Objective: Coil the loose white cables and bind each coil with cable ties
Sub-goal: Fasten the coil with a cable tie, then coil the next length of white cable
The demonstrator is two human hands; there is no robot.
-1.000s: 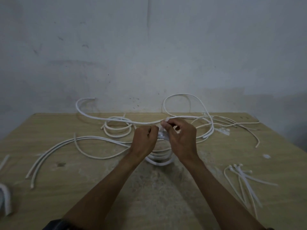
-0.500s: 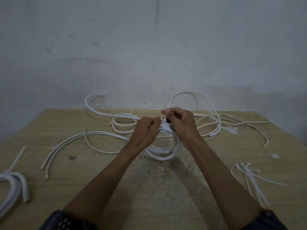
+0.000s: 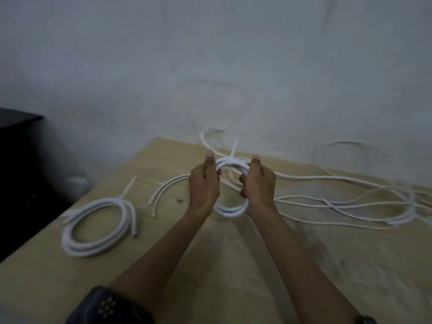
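Two hands, left [image 3: 203,183] & right [image 3: 258,183], fingers curled shut on opp. sides of small white cable coil [image 3: 230,210], held upright above wooden table [image 3: 233,265] centre; tie tail [image 3: 233,147] sticks up betw. thumbs.

— What did the person wear?
— A dark sleeve [image 3: 109,307] with a pale dotted pattern, at the lower left of the frame. Both forearms were bare.
— And lower right?
— A dark cuff edge [image 3: 365,320], barely visible.

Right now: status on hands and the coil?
Left hand and right hand grip opposite sides of the coil, held up. Tie tail sticks up at top. Loose cables on table right; nothing blocking.
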